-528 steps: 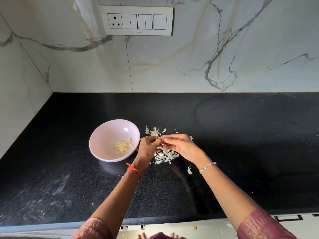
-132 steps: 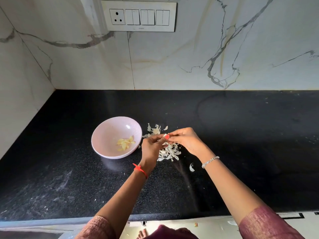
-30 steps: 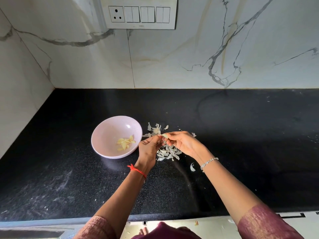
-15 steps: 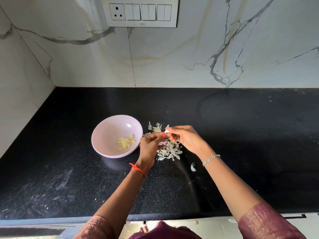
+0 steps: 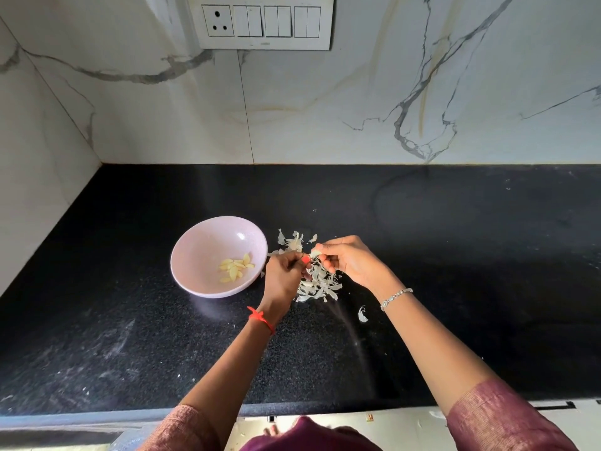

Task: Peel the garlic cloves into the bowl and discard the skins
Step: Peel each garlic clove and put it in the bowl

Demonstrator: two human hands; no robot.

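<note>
A pale pink bowl (image 5: 208,255) stands on the black counter and holds several peeled yellowish garlic cloves (image 5: 236,267). Right of it lies a heap of white garlic skins (image 5: 320,281), with more skins (image 5: 292,240) just behind. Above the heap my right hand (image 5: 351,260) pinches a small garlic clove (image 5: 314,253) at its fingertips. My left hand (image 5: 284,276) meets it from the left, its thumb and fingers pinching at the clove's skin. How much skin is left on the clove I cannot tell.
One loose skin (image 5: 362,314) lies on the counter (image 5: 455,271) right of the heap. Marble walls rise at the back and left, with a switch panel (image 5: 265,22) high on the back wall. The counter's front edge runs below my forearms.
Both hands have stayed together over the skin heap, working at the clove; they shifted only slightly. The bowl and its cloves are unchanged.
</note>
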